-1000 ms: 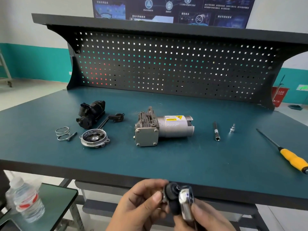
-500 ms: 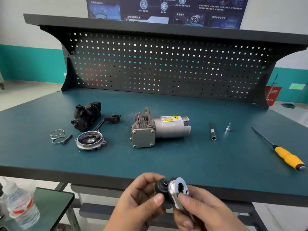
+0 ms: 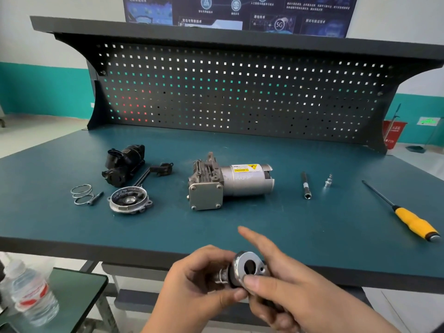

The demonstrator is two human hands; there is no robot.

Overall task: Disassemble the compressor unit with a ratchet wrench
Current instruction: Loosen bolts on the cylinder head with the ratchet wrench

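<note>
While both hands hold the ratchet wrench (image 3: pixel 248 267) at the near edge of the bench (image 3: pixel 312 224), the compressor unit (image 3: pixel 230 182) lies mid-table.
The left hand (image 3: pixel 199 287) pinches a knurled socket (image 3: pixel 222 276) on the wrench head; the right hand (image 3: pixel 295 299) grips the head, forefinger straight. The compressor's yellow label (image 3: pixel 246 168) reads "WARNING"; the wall poster (image 3: pixel 279 24) shows "5G".

Bright even daylight, soft shadows, wide-angle bending at edges.

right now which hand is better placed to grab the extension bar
Right hand, probably: the extension bar lies right of the compressor, and that hand's forefinger is free; left hand pinches the ratchet.
</note>
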